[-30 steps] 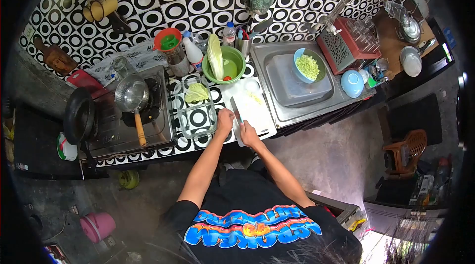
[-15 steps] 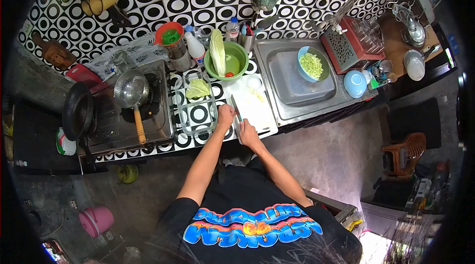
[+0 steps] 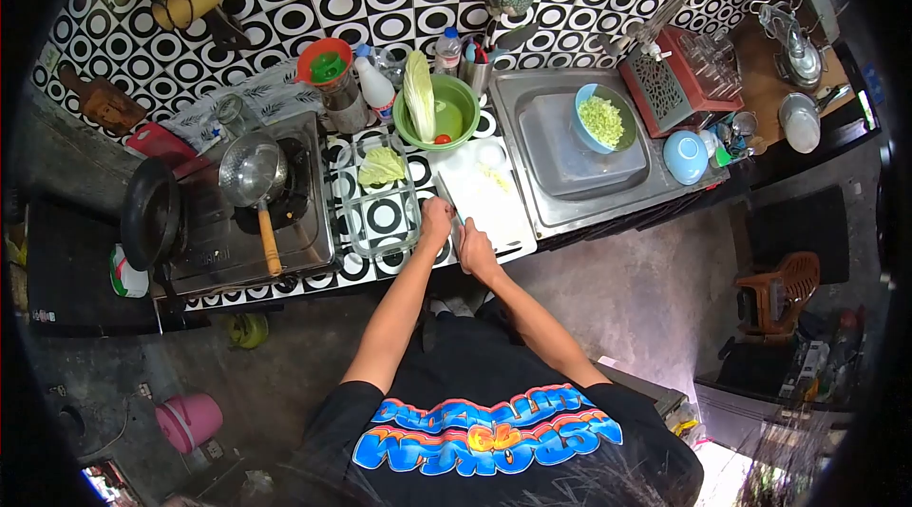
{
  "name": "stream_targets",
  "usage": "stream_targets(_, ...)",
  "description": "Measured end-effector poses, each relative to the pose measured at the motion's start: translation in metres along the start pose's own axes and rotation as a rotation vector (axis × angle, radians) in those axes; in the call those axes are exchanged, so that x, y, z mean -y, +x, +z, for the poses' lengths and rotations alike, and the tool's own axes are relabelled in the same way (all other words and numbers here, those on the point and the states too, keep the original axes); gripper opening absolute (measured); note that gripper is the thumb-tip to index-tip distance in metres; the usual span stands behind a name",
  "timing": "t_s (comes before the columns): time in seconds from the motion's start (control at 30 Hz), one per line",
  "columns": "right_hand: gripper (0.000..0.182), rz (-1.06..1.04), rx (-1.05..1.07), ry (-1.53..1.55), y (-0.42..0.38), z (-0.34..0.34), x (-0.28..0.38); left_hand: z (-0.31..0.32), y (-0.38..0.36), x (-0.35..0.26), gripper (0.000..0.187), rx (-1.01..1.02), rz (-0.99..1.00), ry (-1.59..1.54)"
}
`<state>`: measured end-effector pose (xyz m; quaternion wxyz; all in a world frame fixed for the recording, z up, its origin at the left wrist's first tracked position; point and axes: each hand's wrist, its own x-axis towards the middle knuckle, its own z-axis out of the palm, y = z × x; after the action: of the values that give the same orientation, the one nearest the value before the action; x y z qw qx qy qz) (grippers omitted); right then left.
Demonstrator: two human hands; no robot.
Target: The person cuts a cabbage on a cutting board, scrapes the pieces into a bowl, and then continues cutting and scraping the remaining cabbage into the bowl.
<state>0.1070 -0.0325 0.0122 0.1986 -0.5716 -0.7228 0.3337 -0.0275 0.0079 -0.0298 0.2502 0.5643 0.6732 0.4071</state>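
My right hand (image 3: 476, 248) is closed around the handle of a knife (image 3: 462, 220) over the left edge of a white cutting board (image 3: 496, 214). Little of the blade shows. Close beside it, my left hand (image 3: 437, 219) is curled shut near the blade; whatever its fingers hold is hidden. Pale cabbage scraps (image 3: 494, 177) lie on the board's upper part. Behind the board, a green bowl (image 3: 465, 139) contains a napa cabbage piece (image 3: 418, 96) and a small tomato (image 3: 443, 139). A cabbage leaf (image 3: 382, 167) rests in a clear glass dish (image 3: 412, 239) to the left.
Right of the board, a sink (image 3: 546, 222) holds an upturned grey tub (image 3: 560, 179) and a blue bowl (image 3: 578, 117) of chopped greens. To the left, a pan (image 3: 253, 168) with a wooden handle sits on the stove (image 3: 214, 255). Bottles (image 3: 375, 87) stand along the wall.
The knife blade, visible beyond my hands before, is now mostly out of sight. Both hands stay close together at the board's left edge. The view has shifted slightly.
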Motion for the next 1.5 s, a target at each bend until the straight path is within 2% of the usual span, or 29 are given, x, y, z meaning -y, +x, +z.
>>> stream_targets(0.1, 0.026, 0.011, 0.031, -0.072, 0.002, -0.003, 0.007, 0.002, -0.003, -0.002, 0.011, -0.145, 0.138, 0.057)
stream_targets(0.37, 0.028, -0.02, -0.004, 0.034, -0.017, -0.015, -0.016, -0.002, -0.005, -0.002, 0.003, 0.08, -0.059, 0.059)
stream_targets(0.47, 0.027, 0.044, -0.01, 0.074, -0.027, -0.025, -0.026, 0.001, -0.009, -0.002, 0.006, 0.024, -0.053, -0.001)
stream_targets(0.5, 0.028, 0.063, -0.022, 0.096, -0.03, -0.031, -0.026, 0.013, -0.009, 0.017, 0.008, -0.021, 0.012, 0.058)
stream_targets(0.6, 0.028, 0.08, -0.14, 0.11, -0.034, -0.041, -0.037, 0.013, -0.013, 0.011, 0.008, -0.037, 0.044, 0.086)
stream_targets(0.73, 0.028, 0.178, -0.165, 0.039, -0.031, -0.056, -0.052, -0.002, -0.014, -0.017, 0.008, 0.06, -0.064, 0.116)
stream_targets(0.93, 0.023, 0.182, -0.159, -0.054, -0.031, -0.063, -0.055, -0.006, -0.021, -0.04, 0.017, 0.094, -0.157, 0.086)
stream_targets(1.03, 0.023, 0.174, -0.095, -0.089, -0.038, -0.056, -0.053, -0.007, -0.025, -0.042, 0.028, 0.117, -0.192, -0.005)
stream_targets(1.13, 0.028, 0.188, -0.096, -0.108, -0.051, -0.067, -0.037, -0.001, -0.038, -0.024, 0.043, 0.046, -0.052, 0.02)
stream_targets(1.17, 0.03, 0.171, -0.069, -0.112, -0.057, -0.072, -0.028, 0.002, -0.041, -0.014, 0.059, 0.085, -0.053, 0.013)
stream_targets(1.27, 0.034, 0.131, 0.017, -0.13, -0.075, -0.081, -0.01, 0.005, -0.049, -0.007, 0.072, 0.06, -0.101, -0.1)
stream_targets(1.3, 0.035, 0.123, 0.055, -0.139, -0.081, -0.082, -0.009, 0.005, -0.049, -0.006, 0.086, 0.039, -0.04, -0.104)
stream_targets(1.4, 0.036, 0.111, 0.086, -0.157, -0.089, -0.078, -0.012, 0.007, -0.05, -0.005, 0.09, 0.014, -0.12, -0.235)
stream_targets(1.5, 0.037, 0.112, 0.111, -0.183, -0.086, -0.076, -0.017, 0.01, -0.05, -0.005, 0.091, -0.005, -0.104, -0.188)
